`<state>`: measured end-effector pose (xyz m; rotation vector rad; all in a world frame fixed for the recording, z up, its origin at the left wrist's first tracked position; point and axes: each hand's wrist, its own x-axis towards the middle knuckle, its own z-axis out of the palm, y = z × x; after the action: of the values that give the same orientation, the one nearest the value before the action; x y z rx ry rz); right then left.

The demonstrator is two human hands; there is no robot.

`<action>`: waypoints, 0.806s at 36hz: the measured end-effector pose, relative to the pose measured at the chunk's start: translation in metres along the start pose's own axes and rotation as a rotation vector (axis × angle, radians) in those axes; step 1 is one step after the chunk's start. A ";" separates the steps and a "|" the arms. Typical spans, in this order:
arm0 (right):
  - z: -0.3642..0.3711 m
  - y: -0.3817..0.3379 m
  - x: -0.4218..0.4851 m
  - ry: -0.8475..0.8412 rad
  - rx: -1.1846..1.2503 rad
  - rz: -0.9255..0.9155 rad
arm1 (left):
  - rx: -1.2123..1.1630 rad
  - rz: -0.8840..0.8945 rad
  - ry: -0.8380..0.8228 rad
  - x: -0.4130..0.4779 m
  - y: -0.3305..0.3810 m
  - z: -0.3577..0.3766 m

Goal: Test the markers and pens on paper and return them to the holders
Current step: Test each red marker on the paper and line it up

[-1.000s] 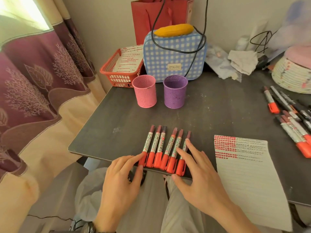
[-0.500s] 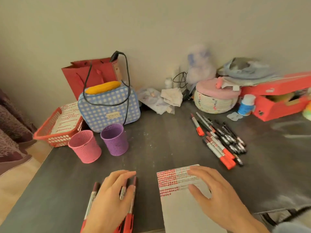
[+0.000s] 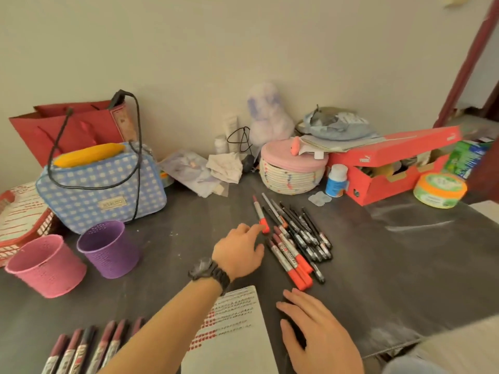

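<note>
My left hand [image 3: 240,249], a watch on its wrist, reaches across the dark table with its index finger touching the orange cap of a lone red marker [image 3: 260,215]. It holds nothing. Just right of that lies a pile of markers and pens [image 3: 299,241], red-capped and black. My right hand [image 3: 316,333] rests flat on the table beside the lined paper [image 3: 237,327], which bears rows of red test marks. A row of red markers [image 3: 89,349] lies at the near left edge. The pink holder [image 3: 46,265] and the purple holder [image 3: 108,248] stand at the left, seemingly with nothing in them.
A blue checked bag [image 3: 102,190] with a black cord, a red gift bag [image 3: 67,130] and an orange basket [image 3: 24,220] stand behind the holders. A woven lidded basket [image 3: 291,171], a red shoebox [image 3: 391,168], a small bottle [image 3: 336,180] and a green tub [image 3: 440,193] line the back right.
My left hand left the row of markers and reached forward to the lone red marker. My right hand slid off the paper to its right. The view tilted up and right.
</note>
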<state>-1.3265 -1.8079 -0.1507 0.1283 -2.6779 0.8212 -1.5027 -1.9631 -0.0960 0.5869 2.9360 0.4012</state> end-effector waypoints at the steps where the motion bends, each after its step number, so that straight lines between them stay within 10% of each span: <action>1: 0.000 0.001 0.000 -0.009 -0.003 -0.002 | 0.028 -0.015 -0.005 0.010 0.000 0.000; 18: 0.006 0.008 -0.002 -0.005 0.016 0.005 | 0.145 -0.175 0.162 0.042 -0.015 0.009; 29: 0.004 0.008 -0.003 -0.017 -0.006 0.022 | -0.440 -0.379 0.176 0.009 -0.041 -0.012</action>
<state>-1.3263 -1.8037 -0.1594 0.1048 -2.7020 0.8229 -1.5274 -1.9987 -0.0962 -0.0631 2.8755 1.0482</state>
